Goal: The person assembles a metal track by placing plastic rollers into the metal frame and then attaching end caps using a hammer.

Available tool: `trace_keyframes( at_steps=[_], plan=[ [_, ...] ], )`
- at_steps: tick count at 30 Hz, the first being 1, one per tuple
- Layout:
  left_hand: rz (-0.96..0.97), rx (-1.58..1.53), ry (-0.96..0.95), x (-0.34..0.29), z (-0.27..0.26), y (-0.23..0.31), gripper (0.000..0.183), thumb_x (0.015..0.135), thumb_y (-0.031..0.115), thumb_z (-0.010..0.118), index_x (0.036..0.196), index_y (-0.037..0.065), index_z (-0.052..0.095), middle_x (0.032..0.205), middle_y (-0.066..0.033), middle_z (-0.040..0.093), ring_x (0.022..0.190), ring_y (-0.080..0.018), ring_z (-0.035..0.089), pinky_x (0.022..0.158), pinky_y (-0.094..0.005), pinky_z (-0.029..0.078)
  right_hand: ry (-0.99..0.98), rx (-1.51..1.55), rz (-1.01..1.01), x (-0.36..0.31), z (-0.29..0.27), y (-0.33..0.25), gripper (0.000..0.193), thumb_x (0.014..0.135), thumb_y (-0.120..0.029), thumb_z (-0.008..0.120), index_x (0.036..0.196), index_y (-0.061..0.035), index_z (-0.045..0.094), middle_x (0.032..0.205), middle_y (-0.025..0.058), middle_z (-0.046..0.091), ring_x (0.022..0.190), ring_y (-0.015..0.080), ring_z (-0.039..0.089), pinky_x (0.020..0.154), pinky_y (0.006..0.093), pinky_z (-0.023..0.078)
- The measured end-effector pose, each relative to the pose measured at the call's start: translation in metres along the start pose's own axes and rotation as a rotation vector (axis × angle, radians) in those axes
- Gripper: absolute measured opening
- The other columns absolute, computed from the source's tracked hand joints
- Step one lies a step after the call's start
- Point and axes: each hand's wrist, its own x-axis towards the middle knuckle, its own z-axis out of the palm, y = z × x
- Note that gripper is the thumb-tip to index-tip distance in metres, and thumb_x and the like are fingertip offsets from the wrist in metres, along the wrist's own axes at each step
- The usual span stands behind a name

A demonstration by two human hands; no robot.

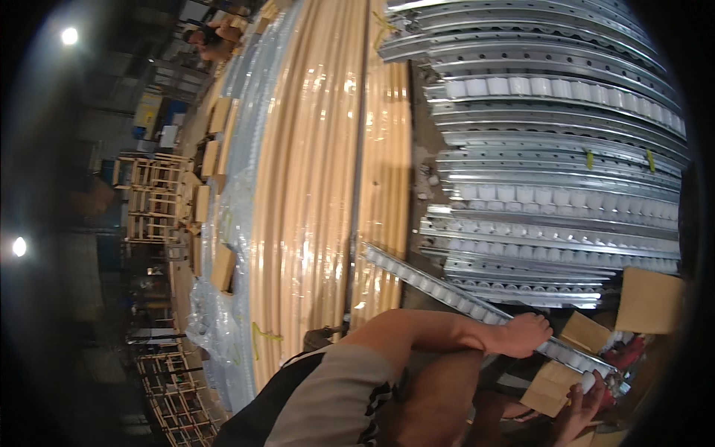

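Observation:
A narrow metal roller track (pixel 439 289) with a row of white rollers lies slantwise, from the wrapped tan lengths down to the lower right. My left hand (pixel 526 334) is closed over this track near its lower right part. Beyond it, close to the track's right end, my right hand (pixel 583 408) pinches a small white roller (pixel 588 382) between its fingers. The roller is just beside the rail; whether it touches the rail I cannot tell. An open cardboard box (pixel 547 389) sits under the track between my hands.
Many metal rails (pixel 521 156), some fitted with white rollers, are stacked at the right. Plastic-wrapped tan lengths (pixel 313 171) run through the middle. More cardboard (pixel 649 300) stands at the far right. Wooden frames (pixel 153 197) and another person (pixel 214 41) are at the left.

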Motion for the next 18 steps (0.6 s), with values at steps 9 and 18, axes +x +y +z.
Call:
trace_keyframes(
  at_steps=[9,18],
  plan=[
    [-0.101,-0.021,-0.092,0.009,-0.016,0.022,0.038,0.078,0.024,0.076,0.108,0.007,0.06,0.102,-0.0144,0.065,0.094,-0.0333,0.066,0.08,-0.045,0.055,0.068,0.082,0.127,-0.013,-0.029,0.019,0.041,0.089,-0.005,0.071,0.128,0.0005,0.058,0.104,0.0051,0.065,0.094,0.0128,0.06,0.084,0.0284,0.049],
    [0.025,0.086,-0.208,-0.002,-0.056,0.013,0.06,0.086,0.029,0.072,0.133,-0.001,0.05,0.104,-0.0229,0.065,0.091,-0.0408,0.067,0.077,-0.0472,0.055,0.177,-0.199,0.007,-0.011,-0.047,0.042,0.038,0.084,0.0,0.071,0.121,-0.002,0.064,0.106,0.0096,0.063,0.089,0.0194,0.064,0.076,0.0306,0.053]
  ],
)
